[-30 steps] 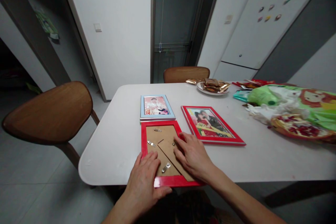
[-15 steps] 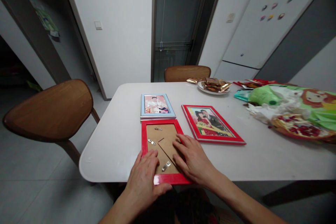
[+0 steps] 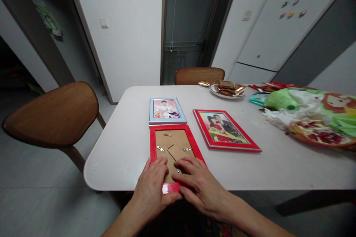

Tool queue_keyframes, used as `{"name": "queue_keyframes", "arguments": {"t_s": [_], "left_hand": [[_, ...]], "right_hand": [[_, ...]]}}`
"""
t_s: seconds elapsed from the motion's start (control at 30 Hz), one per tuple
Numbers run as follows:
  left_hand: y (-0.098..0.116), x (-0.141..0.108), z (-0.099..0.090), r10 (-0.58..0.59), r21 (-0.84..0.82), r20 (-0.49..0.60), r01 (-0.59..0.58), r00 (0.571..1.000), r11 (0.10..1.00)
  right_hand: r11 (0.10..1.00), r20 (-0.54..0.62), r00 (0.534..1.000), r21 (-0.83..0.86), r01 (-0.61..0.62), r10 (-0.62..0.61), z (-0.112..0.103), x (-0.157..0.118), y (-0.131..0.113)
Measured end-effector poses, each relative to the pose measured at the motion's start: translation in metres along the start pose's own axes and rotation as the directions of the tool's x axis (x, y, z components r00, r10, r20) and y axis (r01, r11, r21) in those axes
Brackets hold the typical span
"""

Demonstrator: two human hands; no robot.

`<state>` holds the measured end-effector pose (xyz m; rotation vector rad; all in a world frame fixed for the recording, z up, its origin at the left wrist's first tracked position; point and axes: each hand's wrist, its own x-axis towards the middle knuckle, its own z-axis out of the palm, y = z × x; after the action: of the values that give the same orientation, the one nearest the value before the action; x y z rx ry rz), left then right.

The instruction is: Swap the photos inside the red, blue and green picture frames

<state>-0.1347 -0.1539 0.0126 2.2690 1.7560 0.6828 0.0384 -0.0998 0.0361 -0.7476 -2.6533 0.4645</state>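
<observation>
The left hand [image 3: 151, 185] and right hand [image 3: 201, 189] rest flat, close together, unclamped on a face-down red picture frame [image 3: 193, 144] at the table's [image 3: 119, 148] near edge, its cardboard back [image 3: 174, 142] carrying metal clips [image 3: 160, 149].

On the table [image 3: 122, 155], a face-down frame [image 3: 172, 142] lies before a framed photo [image 3: 167, 111]; another photo [image 3: 226, 131] lies right

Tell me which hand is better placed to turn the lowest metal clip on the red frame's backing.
Right, probably: the right hand lies across the red frame, its fingertips beside that metal clip. The left hand rests further left, over the frame's left edge.
</observation>
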Motion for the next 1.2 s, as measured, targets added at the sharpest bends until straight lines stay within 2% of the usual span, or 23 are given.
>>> {"name": "queue_keyframes", "arguments": {"t_s": [0.17, 0.37, 0.6, 0.93, 1.0, 1.1, 1.2], "left_hand": [[-0.001, -0.001, 0.001, 0.022, -0.001, -0.011, -0.022, 1.0, 1.0], [-0.003, -0.001, 0.002, 0.015, -0.002, 0.015, -0.015, 1.0, 1.0], [-0.003, 0.001, 0.0, 0.01, -0.043, 0.0, -0.01, 1.0, 0.999], [-0.001, 0.002, -0.002, 0.0, -0.045, 0.0, 0.0, 1.0, 0.999], [0.0, 0.001, -0.002, -0.002, -0.037, 0.003, 0.002, 1.0, 0.999], [-0.001, 0.001, -0.002, -0.009, -0.015, 0.02, 0.009, 1.0, 1.0], [-0.001, 0.0, -0.001, -0.007, 0.0, 0.032, 0.007, 0.999, 1.0]], "right_hand": [[0.999, -0.082, 0.995, 0.0, -0.053, 0.053, 0.004, 0.032, 0.01], [0.988, -0.008, 0.998, -0.137, -0.065, 0.064, 0.015, 0.071, 0.017], [0.983, 0.038, 0.999, -0.183, -0.007, 0.014, 0.022, 0.073, 0.022], [0.99, -0.004, 1.0, -0.142, -0.002, 0.001, 0.021, 0.069, 0.022], [0.992, -0.072, 0.996, -0.11, -0.055, 0.047, 0.023, 0.073, 0.029], [0.971, -0.197, 0.957, -0.069, -0.23, 0.213, 0.022, 0.086, 0.044], [0.926, -0.189, 0.917, -0.076, -0.37, 0.351, 0.02, 0.102, 0.057]]}}
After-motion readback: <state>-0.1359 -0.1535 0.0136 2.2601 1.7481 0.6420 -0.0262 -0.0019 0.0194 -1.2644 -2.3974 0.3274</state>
